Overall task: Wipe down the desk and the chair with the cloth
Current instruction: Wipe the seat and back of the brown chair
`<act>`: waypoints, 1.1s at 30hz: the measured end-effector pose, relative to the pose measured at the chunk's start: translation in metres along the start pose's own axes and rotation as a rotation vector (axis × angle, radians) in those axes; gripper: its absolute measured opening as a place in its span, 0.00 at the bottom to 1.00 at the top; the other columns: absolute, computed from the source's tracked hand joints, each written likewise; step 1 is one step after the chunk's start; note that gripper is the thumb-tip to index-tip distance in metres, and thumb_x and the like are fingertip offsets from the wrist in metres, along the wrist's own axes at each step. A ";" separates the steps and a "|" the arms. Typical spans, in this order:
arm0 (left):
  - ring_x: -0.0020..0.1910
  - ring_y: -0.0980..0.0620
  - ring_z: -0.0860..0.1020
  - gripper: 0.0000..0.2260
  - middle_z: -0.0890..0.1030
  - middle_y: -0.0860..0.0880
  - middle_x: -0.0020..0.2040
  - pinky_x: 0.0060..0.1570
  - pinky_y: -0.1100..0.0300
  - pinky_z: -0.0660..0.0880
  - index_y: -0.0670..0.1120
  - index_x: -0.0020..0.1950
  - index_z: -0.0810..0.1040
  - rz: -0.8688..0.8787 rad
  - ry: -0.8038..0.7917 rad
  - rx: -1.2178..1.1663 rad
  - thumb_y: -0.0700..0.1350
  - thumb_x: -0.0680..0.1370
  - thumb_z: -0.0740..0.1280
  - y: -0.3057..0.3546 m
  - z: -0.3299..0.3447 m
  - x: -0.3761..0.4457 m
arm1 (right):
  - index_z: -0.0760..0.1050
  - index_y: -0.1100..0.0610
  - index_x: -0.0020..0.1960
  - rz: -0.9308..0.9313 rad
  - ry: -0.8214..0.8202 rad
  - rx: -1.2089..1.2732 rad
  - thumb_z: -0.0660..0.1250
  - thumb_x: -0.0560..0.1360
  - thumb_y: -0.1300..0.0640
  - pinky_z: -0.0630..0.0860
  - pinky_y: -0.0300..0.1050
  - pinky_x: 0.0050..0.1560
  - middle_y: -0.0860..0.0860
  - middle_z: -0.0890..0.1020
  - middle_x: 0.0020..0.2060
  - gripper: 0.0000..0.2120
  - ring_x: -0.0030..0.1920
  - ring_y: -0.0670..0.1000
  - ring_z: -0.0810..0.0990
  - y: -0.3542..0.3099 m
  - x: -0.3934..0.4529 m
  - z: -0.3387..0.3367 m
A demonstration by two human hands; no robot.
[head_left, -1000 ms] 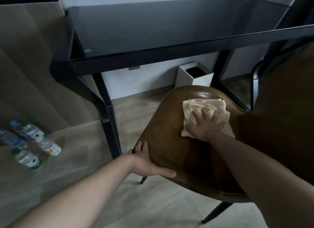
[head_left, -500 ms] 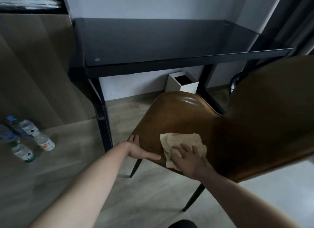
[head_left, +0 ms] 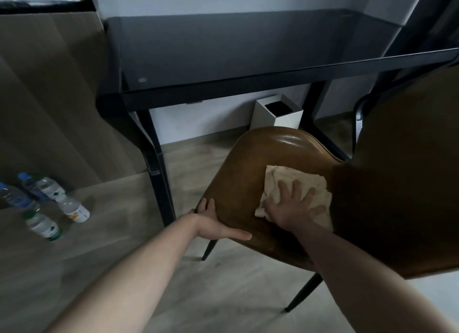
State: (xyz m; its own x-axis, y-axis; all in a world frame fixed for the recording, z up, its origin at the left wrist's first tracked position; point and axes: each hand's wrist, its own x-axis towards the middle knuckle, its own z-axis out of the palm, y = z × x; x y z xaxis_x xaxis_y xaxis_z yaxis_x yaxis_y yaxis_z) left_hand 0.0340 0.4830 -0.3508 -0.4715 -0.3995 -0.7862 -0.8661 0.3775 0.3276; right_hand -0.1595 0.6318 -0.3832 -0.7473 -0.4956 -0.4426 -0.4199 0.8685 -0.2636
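The room is dim and grey, with soft shadows. A bright glare patch sits on the chair (head_left: 288, 140) seat's far edge, and the bench (head_left: 223, 51) top reflects faintly. Wide-angle distortion bends the edges, and the bottles (head_left: 42, 203) at left are blurred.

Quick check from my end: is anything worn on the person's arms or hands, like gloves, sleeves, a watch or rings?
Nothing that shows. The left hand and right hand are bare, with no gloves, and no rings or watch are visible. Both forearms are uncovered as far as the frame's lower edge, so no sleeve or cuff appears. No markings or bands show at either wrist, though the light is dim.
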 end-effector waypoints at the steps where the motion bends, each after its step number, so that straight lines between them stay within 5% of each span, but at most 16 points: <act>1: 0.86 0.43 0.39 0.84 0.32 0.52 0.86 0.84 0.40 0.48 0.53 0.86 0.33 0.005 -0.007 0.001 0.85 0.44 0.74 0.000 -0.001 0.001 | 0.34 0.36 0.85 -0.010 -0.016 0.002 0.52 0.81 0.26 0.34 0.79 0.77 0.48 0.31 0.84 0.41 0.81 0.69 0.26 0.002 0.011 -0.007; 10: 0.86 0.42 0.38 0.82 0.33 0.51 0.86 0.84 0.41 0.46 0.53 0.86 0.32 0.018 0.018 0.052 0.86 0.46 0.72 -0.003 0.002 0.010 | 0.39 0.37 0.86 0.059 0.012 0.001 0.55 0.79 0.26 0.38 0.79 0.78 0.46 0.35 0.85 0.43 0.82 0.66 0.27 0.007 0.066 -0.039; 15: 0.86 0.42 0.38 0.82 0.32 0.50 0.86 0.84 0.42 0.46 0.52 0.85 0.31 0.013 0.013 0.051 0.85 0.47 0.73 -0.001 0.000 0.002 | 0.45 0.38 0.86 0.024 0.018 -0.041 0.56 0.81 0.28 0.46 0.77 0.79 0.47 0.41 0.87 0.39 0.84 0.68 0.37 0.015 0.030 -0.043; 25: 0.86 0.45 0.40 0.85 0.31 0.49 0.85 0.84 0.45 0.49 0.50 0.85 0.31 0.021 0.011 0.024 0.84 0.44 0.74 0.001 -0.001 -0.009 | 0.49 0.36 0.85 -0.069 -0.102 -0.118 0.48 0.85 0.32 0.46 0.70 0.82 0.46 0.48 0.87 0.31 0.85 0.64 0.41 0.010 -0.072 -0.012; 33: 0.86 0.46 0.36 0.77 0.31 0.48 0.85 0.84 0.48 0.48 0.46 0.84 0.30 0.059 0.022 0.177 0.81 0.57 0.75 0.004 -0.003 -0.012 | 0.55 0.30 0.83 -0.182 -0.231 -0.011 0.50 0.87 0.37 0.42 0.70 0.80 0.40 0.46 0.86 0.25 0.85 0.59 0.36 -0.013 -0.070 -0.001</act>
State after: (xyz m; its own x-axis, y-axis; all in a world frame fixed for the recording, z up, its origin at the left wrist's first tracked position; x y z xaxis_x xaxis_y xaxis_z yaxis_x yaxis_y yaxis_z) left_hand 0.0362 0.4872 -0.3384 -0.5257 -0.3895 -0.7562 -0.7949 0.5414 0.2737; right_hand -0.1019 0.6549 -0.3479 -0.5224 -0.6315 -0.5730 -0.5430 0.7645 -0.3475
